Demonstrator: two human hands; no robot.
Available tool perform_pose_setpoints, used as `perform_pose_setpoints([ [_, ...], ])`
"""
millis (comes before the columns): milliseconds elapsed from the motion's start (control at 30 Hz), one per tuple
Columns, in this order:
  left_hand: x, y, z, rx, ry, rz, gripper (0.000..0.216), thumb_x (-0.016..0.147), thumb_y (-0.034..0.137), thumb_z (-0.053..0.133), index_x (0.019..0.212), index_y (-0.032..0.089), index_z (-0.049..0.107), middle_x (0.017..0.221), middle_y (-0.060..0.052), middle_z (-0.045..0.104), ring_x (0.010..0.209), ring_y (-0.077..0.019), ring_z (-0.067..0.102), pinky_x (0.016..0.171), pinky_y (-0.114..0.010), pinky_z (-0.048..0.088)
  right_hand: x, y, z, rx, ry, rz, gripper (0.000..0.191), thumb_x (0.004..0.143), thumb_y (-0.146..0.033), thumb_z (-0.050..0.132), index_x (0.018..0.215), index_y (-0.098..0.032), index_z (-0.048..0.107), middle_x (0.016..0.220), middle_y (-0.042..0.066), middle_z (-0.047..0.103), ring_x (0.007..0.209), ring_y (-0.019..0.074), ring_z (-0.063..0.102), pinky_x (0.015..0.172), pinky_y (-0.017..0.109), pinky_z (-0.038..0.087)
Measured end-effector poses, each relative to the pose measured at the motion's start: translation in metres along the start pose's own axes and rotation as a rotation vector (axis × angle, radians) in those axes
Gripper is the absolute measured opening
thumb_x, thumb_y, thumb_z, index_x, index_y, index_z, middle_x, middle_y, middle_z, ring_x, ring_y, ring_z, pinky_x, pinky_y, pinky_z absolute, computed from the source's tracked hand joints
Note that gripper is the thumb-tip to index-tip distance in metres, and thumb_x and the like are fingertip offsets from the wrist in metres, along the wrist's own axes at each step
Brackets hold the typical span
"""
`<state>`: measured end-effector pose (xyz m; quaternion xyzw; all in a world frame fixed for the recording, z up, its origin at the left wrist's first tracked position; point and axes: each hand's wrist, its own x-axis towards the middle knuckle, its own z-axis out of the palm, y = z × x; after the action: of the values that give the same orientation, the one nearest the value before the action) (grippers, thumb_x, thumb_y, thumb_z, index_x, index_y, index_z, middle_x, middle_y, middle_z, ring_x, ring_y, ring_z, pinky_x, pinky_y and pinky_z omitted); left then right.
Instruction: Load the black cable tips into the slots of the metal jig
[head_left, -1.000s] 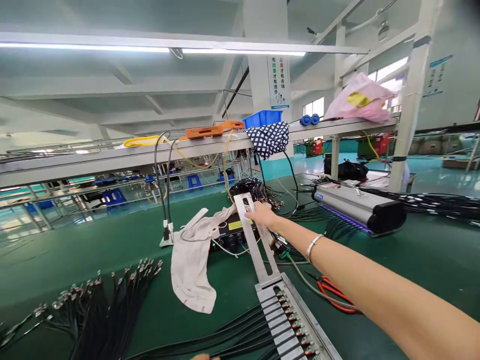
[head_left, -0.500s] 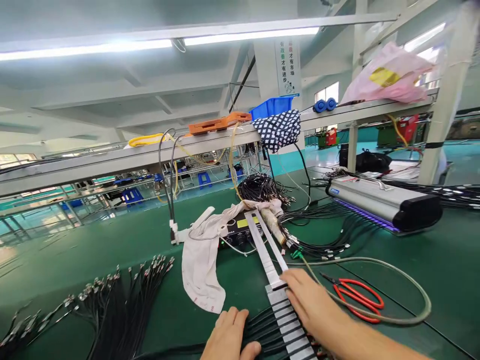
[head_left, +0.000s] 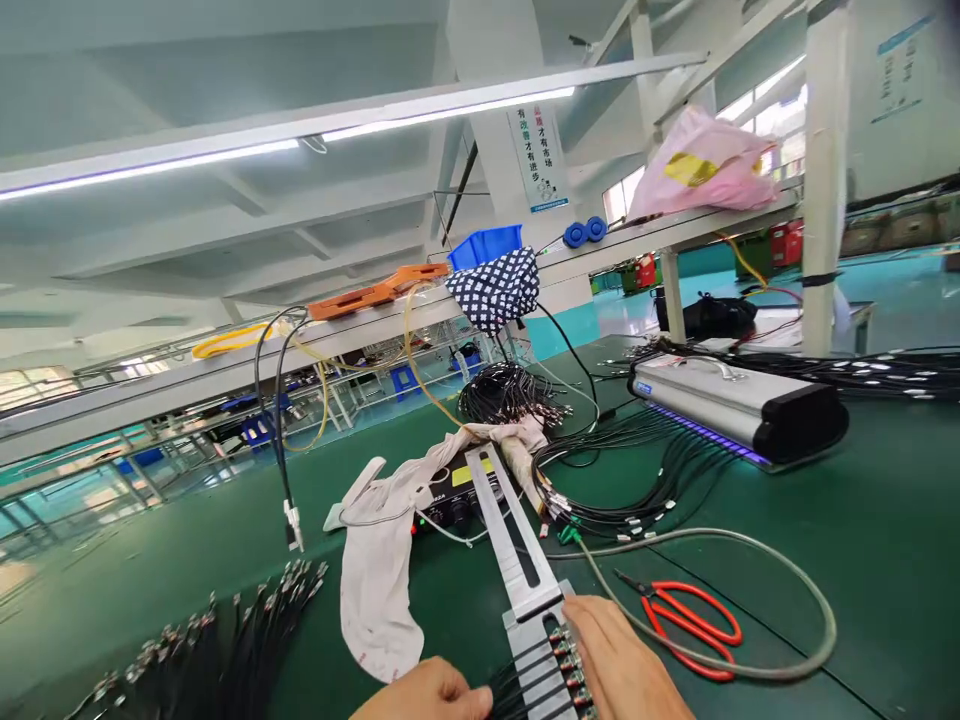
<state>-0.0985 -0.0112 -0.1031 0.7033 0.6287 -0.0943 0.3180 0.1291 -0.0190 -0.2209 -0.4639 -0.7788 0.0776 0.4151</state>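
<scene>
A slotted metal fixture [head_left: 517, 560] slants down the bench, with several black cables [head_left: 536, 672] laid across its notched lower part. Small metal connector ends [head_left: 574, 672] stick out along the right side of those cables. My left hand [head_left: 424, 690] is at the bottom edge, its fingers curled and the thumb pressed in at the cables left of the fixture; the exact grip is partly hidden. Along the fixture's right side lies my right hand [head_left: 626, 665], fingers stretched out and close together, beside the connector ends.
Red-handled cutters [head_left: 694, 625] lie at the right inside a looped grey cable [head_left: 817, 600]. A silver lamp unit [head_left: 739, 400] glows purple over cables. Pale cloth [head_left: 379, 600] drapes by a black control box [head_left: 454, 500]. A cable bundle [head_left: 225, 650] spreads at left.
The view has shifted and tilted. My left hand has gone from spread fingers over the cables to curled fingers with the thumb at them. My right hand has moved off the fixture's top, uncovering the connector ends.
</scene>
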Motion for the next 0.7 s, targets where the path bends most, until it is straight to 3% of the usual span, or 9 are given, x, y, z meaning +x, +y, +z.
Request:
perform_pose_setpoints([
  [100, -0.003, 0.007, 0.003, -0.081, 0.004, -0.029, 0.058, 0.068, 0.078, 0.039, 0.058, 0.021, 0.041, 0.058, 0.005, 0.041, 0.053, -0.0104, 0.031, 0.051, -0.026, 0.02, -0.002, 0.002, 0.001, 0.057, -0.039, 0.04, 0.052, 0.079, -0.007, 0.04, 0.13, -0.01, 0.053, 0.128, 0.016, 0.059, 0.121, 0.025, 0.052, 0.102, 0.037, 0.046],
  [233, -0.003, 0.012, 0.005, -0.203, -0.088, -0.046, 0.063, 0.064, 0.084, 0.033, 0.056, 0.022, 0.04, 0.051, 0.004, 0.045, 0.043, -0.0091, 0.034, 0.047, -0.025, 0.026, -0.005, 0.009, 0.01, 0.097, -0.055, 0.129, 0.056, 0.079, -0.012, 0.04, 0.135, -0.007, 0.048, 0.137, 0.016, 0.053, 0.126, 0.0263, 0.049, 0.104, 0.042, 0.044],
  [433, -0.008, 0.017, 0.007, -0.137, 0.01, -0.044, 0.04, 0.084, 0.043, 0.042, 0.051, 0.021, 0.038, 0.041, 0.007, 0.039, 0.037, -0.0072, 0.028, 0.044, -0.024, 0.022, -0.007, 0.012, 0.015, 0.121, -0.051, 0.141, 0.055, 0.084, -0.017, 0.035, 0.137, -0.011, 0.047, 0.139, 0.012, 0.052, 0.127, 0.0227, 0.048, 0.106, 0.037, 0.042],
  [567, -0.009, 0.014, 0.011, -0.206, -0.009, 0.016, 0.033, 0.087, 0.035, 0.039, 0.06, 0.019, 0.052, 0.047, 0.006, 0.044, 0.042, -0.0084, 0.033, 0.046, -0.023, 0.025, -0.004, 0.005, 0.008, 0.144, -0.064, 0.153, 0.053, 0.088, -0.021, 0.032, 0.138, -0.011, 0.046, 0.139, 0.012, 0.051, 0.128, 0.0233, 0.048, 0.106, 0.04, 0.042],
  [700, -0.007, 0.009, 0.015, -0.207, -0.004, -0.018, 0.029, 0.084, 0.028, 0.042, 0.056, 0.02, 0.042, 0.052, 0.004, 0.048, 0.045, -0.009, 0.038, 0.047, -0.023, 0.026, 0.0, -0.005, -0.004, 0.159, -0.095, 0.186, 0.051, 0.09, -0.021, 0.033, 0.139, -0.014, 0.045, 0.139, 0.01, 0.051, 0.128, 0.0221, 0.047, 0.107, 0.038, 0.041],
])
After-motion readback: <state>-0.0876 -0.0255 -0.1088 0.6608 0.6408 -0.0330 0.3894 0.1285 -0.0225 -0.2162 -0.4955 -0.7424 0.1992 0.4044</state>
